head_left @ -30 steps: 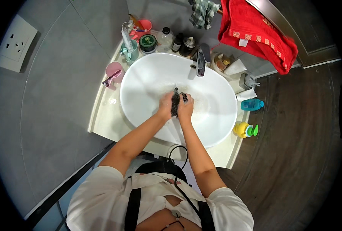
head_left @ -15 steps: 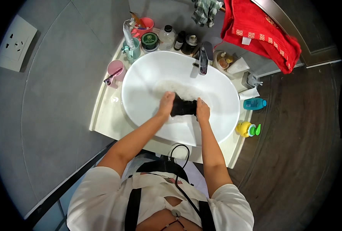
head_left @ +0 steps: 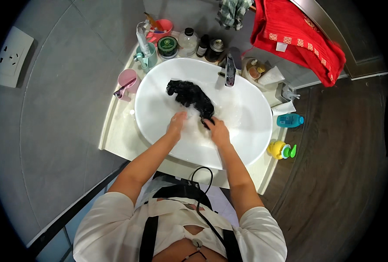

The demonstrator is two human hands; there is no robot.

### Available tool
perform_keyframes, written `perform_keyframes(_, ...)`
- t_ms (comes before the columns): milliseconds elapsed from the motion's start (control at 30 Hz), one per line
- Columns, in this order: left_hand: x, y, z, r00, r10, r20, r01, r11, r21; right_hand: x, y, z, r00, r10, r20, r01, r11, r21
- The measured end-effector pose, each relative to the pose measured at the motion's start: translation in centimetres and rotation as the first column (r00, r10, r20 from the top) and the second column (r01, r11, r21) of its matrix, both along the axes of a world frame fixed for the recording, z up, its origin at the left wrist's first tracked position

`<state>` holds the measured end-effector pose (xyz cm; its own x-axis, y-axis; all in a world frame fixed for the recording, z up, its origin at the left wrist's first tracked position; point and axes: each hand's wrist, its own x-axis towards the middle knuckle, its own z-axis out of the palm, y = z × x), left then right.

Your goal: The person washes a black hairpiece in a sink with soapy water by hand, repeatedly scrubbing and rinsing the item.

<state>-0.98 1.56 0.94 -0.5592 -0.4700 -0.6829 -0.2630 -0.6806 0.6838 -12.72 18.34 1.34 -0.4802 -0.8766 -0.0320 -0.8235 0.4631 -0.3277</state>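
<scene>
A wet black cloth lies stretched out in the white oval basin, its far end toward the back left. Foamy, whitish water surrounds it on the basin's bottom. The near end of the cloth is between the fingers of my right hand. My left hand is apart from the cloth, over the water to its left, fingers extended and holding nothing. What kind of garment the cloth is, I cannot make out.
The tap rises behind the basin. Along the back stand a green-lidded jar, a clear bottle and cups, including a pink one. At right are a blue bottle and a yellow pump bottle. A red towel hangs above.
The black cloth, bunched between both hands before, is now spread toward the back left of the basin. My left hand has let go and moved nearer me; my right hand has shifted slightly left.
</scene>
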Motion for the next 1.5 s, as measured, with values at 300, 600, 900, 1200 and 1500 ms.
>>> perform_keyframes(300,0.2,-0.6,-2.3,0.983,0.143,0.113,-0.168,0.952,0.258,2.7,-2.7,0.1,0.829,-0.423,0.366,0.405,0.905,0.128)
perform_keyframes(600,-1.8,0.4,-1.1,0.988,0.041,-0.149,0.037,0.874,0.484,1.8,-4.8,6.9,0.522,-0.246,0.817,0.538,0.838,-0.092)
perform_keyframes(900,-5.4,0.9,0.4,0.873,0.305,-0.381,0.129,0.608,0.783,2.5,-4.4,11.3,0.188,-0.2,0.962,0.893,0.442,-0.083)
perform_keyframes(1200,-5.6,2.9,5.4,0.947,0.247,-0.204,-0.031,0.704,0.709,2.1,-7.0,7.6,0.535,-0.448,0.716,0.823,0.469,-0.321)
perform_keyframes(1500,-4.1,2.4,2.5,0.901,0.284,-0.329,0.003,0.753,0.658,5.0,-7.9,8.9,0.859,-0.325,0.394,0.506,0.648,-0.569)
